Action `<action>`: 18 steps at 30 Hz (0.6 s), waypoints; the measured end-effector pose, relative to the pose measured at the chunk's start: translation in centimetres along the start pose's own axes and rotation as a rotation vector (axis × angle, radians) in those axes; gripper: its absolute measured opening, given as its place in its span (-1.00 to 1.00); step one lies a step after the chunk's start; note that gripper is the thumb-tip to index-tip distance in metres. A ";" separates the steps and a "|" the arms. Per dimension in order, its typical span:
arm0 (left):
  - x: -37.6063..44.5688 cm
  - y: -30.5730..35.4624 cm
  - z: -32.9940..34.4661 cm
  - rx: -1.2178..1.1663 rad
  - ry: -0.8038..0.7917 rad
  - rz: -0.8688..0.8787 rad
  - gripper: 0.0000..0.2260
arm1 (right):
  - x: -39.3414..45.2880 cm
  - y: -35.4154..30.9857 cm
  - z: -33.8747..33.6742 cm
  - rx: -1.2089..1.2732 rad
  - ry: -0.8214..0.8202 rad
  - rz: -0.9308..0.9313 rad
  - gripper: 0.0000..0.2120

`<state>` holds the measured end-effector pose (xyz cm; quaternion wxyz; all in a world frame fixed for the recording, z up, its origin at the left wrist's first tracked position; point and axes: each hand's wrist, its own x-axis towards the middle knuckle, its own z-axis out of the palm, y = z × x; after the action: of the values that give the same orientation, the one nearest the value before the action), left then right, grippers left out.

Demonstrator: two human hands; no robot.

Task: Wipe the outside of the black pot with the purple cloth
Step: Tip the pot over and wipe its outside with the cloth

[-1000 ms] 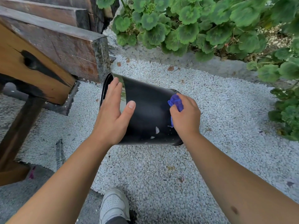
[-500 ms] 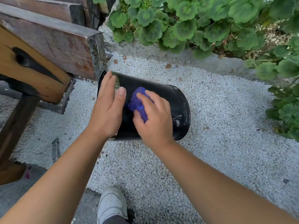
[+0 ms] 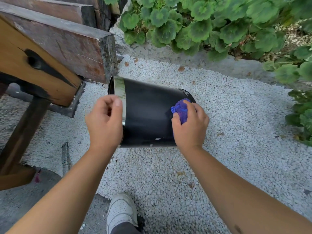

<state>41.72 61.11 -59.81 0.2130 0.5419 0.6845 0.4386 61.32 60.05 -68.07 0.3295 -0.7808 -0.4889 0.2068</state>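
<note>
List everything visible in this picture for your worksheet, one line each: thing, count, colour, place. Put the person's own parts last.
black pot: 1, black with shiny rim band, on its side on the gravel, centre
purple cloth: 1, purple, bunched against the pot's right end
gravel: white, ground
wooden beams: brown, upper left
plants: green, top and right
shoe: 1, white, bottom centre
left hand: at the pot's rim
right hand: fingers gripping the cloth

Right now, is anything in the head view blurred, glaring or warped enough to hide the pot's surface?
Head view: light is soft and even, with no hard shadows. The pot is sharp, its black side matte, but the shiny band at its rim mirrors the greenery. The left hand is slightly motion-blurred; the right hand and cloth are clear. Wide-angle bending shows at the edges.
</note>
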 end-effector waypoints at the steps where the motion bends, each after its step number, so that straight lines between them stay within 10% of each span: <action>1: -0.7 -0.7 -0.6 -0.034 -0.095 0.009 -0.83 | 0.2 0.3 0.0 0.003 -0.009 0.016 -0.51; 5: -2.7 -2.8 -2.6 0.084 -0.648 0.171 -0.25 | 1.7 1.5 -0.6 0.064 -0.049 0.090 -0.55; 18: 2.7 2.8 -1.0 0.351 -0.385 -0.070 -0.19 | 8.1 -1.6 -3.5 0.075 -0.284 -0.019 -0.81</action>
<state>41.67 63.37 -56.44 0.2573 0.6200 0.7154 0.1942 66.10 66.77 -64.45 0.2877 -0.7262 -0.5298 0.3304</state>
